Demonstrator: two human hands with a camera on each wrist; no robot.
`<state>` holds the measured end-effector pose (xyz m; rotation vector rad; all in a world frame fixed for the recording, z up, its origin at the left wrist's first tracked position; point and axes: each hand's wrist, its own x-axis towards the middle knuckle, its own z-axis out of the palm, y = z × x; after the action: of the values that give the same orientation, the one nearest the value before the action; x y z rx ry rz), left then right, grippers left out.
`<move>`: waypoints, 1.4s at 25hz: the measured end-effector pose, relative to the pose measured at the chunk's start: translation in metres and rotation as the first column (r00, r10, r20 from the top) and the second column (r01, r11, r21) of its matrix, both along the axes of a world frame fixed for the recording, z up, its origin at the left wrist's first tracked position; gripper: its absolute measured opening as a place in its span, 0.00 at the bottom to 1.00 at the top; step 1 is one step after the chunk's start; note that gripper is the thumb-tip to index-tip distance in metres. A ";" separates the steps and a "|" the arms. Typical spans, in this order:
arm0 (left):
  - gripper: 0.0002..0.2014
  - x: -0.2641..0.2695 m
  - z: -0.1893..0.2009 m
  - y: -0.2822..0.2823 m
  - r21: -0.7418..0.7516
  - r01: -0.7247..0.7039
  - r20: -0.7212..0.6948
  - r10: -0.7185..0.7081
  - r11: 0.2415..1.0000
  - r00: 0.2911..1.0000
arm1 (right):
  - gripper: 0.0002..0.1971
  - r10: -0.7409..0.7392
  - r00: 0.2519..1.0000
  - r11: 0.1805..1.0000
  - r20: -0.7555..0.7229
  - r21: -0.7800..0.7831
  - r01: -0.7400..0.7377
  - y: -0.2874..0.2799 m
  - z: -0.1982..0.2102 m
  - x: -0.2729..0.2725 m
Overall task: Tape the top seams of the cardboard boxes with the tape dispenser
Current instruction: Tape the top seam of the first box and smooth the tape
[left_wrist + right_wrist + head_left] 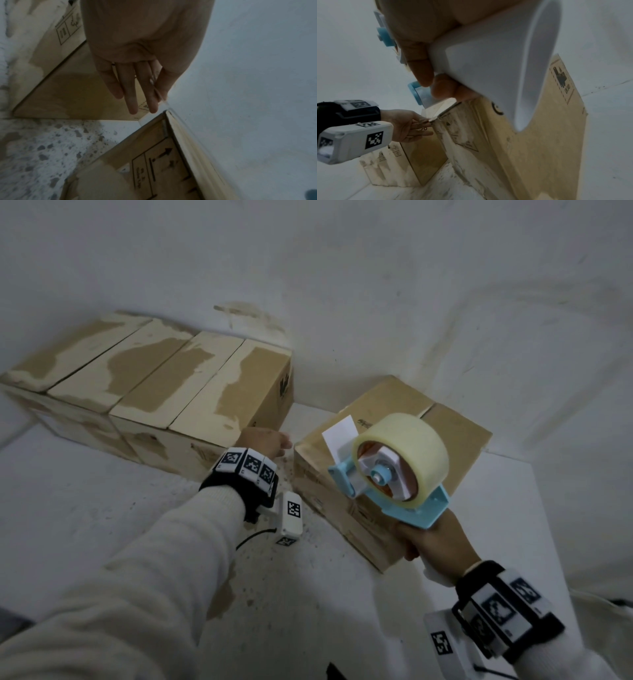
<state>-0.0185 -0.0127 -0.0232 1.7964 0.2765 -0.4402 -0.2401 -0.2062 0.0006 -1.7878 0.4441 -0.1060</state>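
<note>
**Dispenser poised over the lone box, seam not yet taped**

Centre right of the head view: brown cardboard box (394,446), flaps shut, plain matte board, top seam bare. Just above its near edge, tape dispenser (394,470), pale blue plastic frame, fat glossy roll of clear tape, short white tab jutting at the front. Right hand (431,537) at lower right, wrapped tight round the handle, fingers (426,70) curled against smooth white plastic.

Left hand (265,440) mid-frame, stretched toward the box's left corner, fingers (132,97) straight and close together, gripping nothing; contact with the corner looks likely from the right wrist view, not certain.

Upper left: row of boxes (154,381), tops mottled with pale patches. Speckled white worktop (102,508) underneath.

Step in hand, by the look of it: lining up for the first strip. Next move probably calls for steadying the box, planting the tape end over one edge, then a firm straight pull along the seam.
</note>
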 end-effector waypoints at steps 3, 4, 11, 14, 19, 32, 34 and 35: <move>0.07 -0.001 -0.003 -0.002 -0.027 0.054 -0.130 -0.057 0.998 0.990 | 0.08 -0.002 1.000 1.000 -0.019 -0.018 0.002 0.001 -0.002 0.000; 0.08 -0.003 -0.004 -0.003 -0.031 0.057 -0.162 -0.061 0.998 0.985 | 0.09 -0.004 1.000 1.000 -0.021 -0.021 0.004 0.000 -0.002 0.000; 0.24 -0.014 0.003 -0.007 0.041 0.220 -0.308 -0.198 0.975 0.931 | 0.15 0.034 0.999 0.997 0.007 -0.073 -0.033 0.000 -0.005 -0.002; 0.21 -0.010 0.008 -0.007 0.184 0.276 -0.248 -0.227 0.943 0.942 | 0.16 0.027 1.000 0.996 -0.006 -0.090 -0.027 0.001 -0.008 -0.001; 0.23 -0.025 0.010 -0.024 0.634 0.303 0.267 -0.570 0.711 0.777 | 0.11 -0.012 1.000 0.999 -0.005 -0.047 0.011 0.010 -0.005 0.005; 0.58 -0.055 -0.007 -0.041 0.890 0.358 -0.017 -0.765 0.281 0.644 | 0.07 0.000 0.978 0.988 -0.208 -0.152 -0.033 -0.021 0.004 -0.049; 0.66 -0.056 -0.006 -0.041 0.887 0.363 -0.021 -0.760 0.286 0.650 | 0.09 -0.020 0.972 0.985 -0.234 -0.173 -0.022 -0.030 0.005 -0.073; 0.69 -0.057 -0.005 -0.043 0.892 0.364 -0.036 -0.761 0.268 0.648 | 0.11 -0.031 0.971 0.982 -0.235 -0.189 -0.015 -0.035 0.006 -0.082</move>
<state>-0.0751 -0.0553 -0.0283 2.9524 -0.6797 -0.4497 -0.3223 -0.2413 0.0071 -1.9965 0.6302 0.0634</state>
